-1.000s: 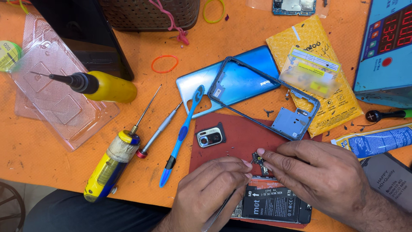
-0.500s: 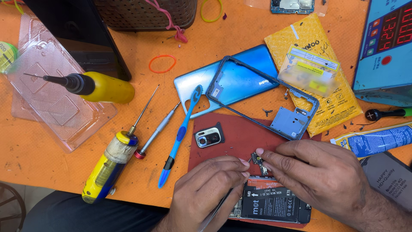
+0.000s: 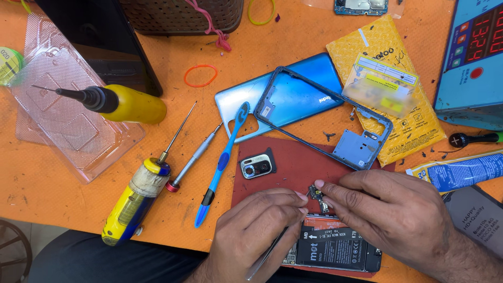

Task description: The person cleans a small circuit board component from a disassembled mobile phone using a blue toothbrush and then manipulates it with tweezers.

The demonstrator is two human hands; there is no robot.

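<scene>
Orange bench, lower centre: your right hand [image 3: 390, 217] pinches the tiny, fragile board [image 3: 316, 193] by its edges, your left hand [image 3: 257, 230] gripping tweezers [image 3: 267, 256].

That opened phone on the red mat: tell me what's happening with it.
A person is working on an opened phone lying on a red mat on an orange table. The right hand pinches a small dark part just above the phone's battery, while the left hand holds thin metal tweezers beside it. A blue back cover, a phone frame, a camera module, a blue brush and screwdrivers lie nearby.
</scene>
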